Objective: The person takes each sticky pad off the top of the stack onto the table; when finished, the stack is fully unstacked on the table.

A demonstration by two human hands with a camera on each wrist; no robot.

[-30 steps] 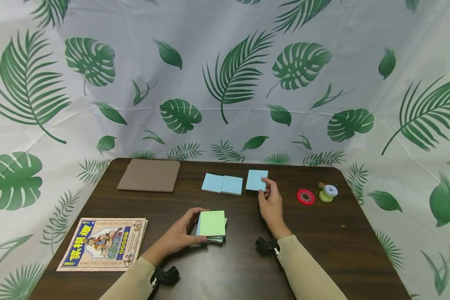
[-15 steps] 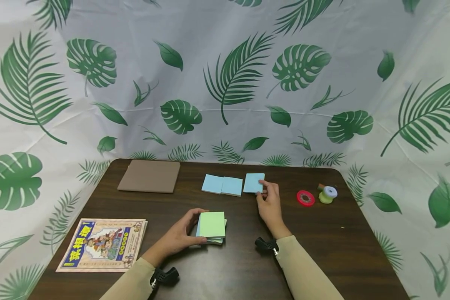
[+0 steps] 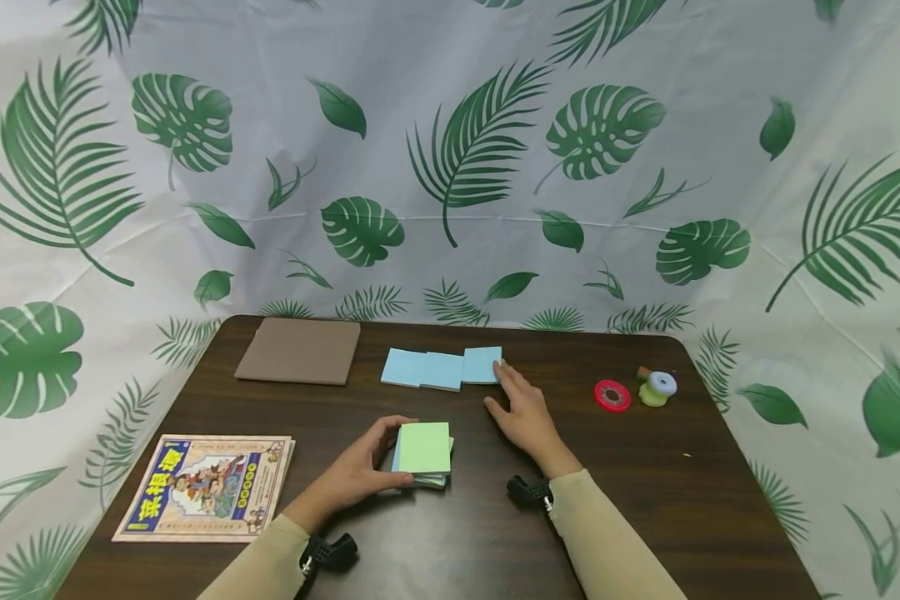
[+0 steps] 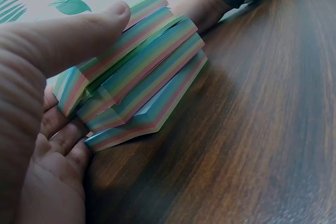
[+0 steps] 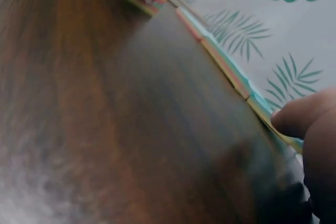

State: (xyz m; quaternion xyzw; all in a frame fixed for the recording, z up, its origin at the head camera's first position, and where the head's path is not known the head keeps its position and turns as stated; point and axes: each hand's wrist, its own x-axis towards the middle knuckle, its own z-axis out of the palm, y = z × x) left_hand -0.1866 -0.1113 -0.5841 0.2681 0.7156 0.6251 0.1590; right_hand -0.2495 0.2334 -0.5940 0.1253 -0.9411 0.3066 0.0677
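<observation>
My left hand (image 3: 360, 471) grips a stack of sticky-note pads (image 3: 423, 452) with a green top sheet near the table's front; the left wrist view shows its striped edges (image 4: 136, 77) under my thumb. Three blue-topped note pads (image 3: 442, 367) lie in an overlapping row at the table's middle back. My right hand (image 3: 521, 408) lies flat on the table with straight fingers, its fingertips (image 3: 500, 368) touching the right edge of the rightmost blue pad (image 3: 482, 365). In the right wrist view a fingertip (image 5: 302, 116) presses the pad's striped edge (image 5: 231, 72).
A brown square board (image 3: 298, 351) lies at the back left, a colourful comic book (image 3: 208, 487) at the front left. A red tape roll (image 3: 612, 395) and a small green-and-white dispenser (image 3: 656, 387) sit at the right. A leaf-print cloth (image 3: 450, 158) hangs behind the dark table (image 3: 690, 492).
My right hand let go of the third blue pad, flattened, and pushed the row of three pads leftward so they now overlap. My left hand has stayed on its stack.
</observation>
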